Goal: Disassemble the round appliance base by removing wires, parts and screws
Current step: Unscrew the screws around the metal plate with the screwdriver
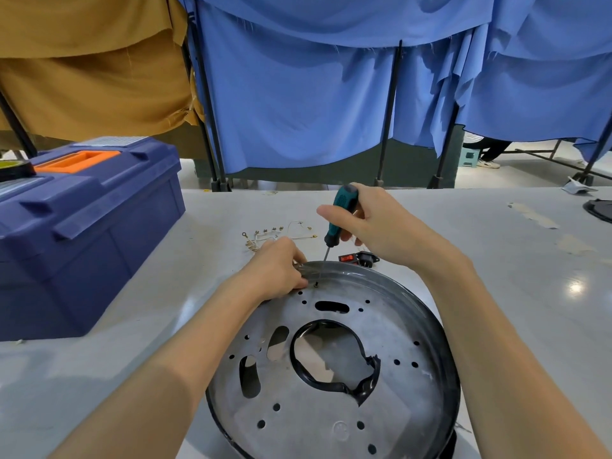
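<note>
Screwdriver [334,226] gripped by right hand [381,223] stands at base rim [351,270], pinched by left hand [278,266].

Worn on the head, wide-angle, looking forward and down, close over the round base [397,342] at 6 o'clock, toolbox [82,226] at 9 o'clock, curtains [298,104] far at 12

Noted: dull grey round base [314,409], black-rimmed, with a pattern of punched round holes; screwdriver [341,213] handle teal and black; navy toolbox [82,226], orange-handled, at ten o'clock; blue drape [298,104] at twelve, ochre drape [92,77] at eleven.
</note>
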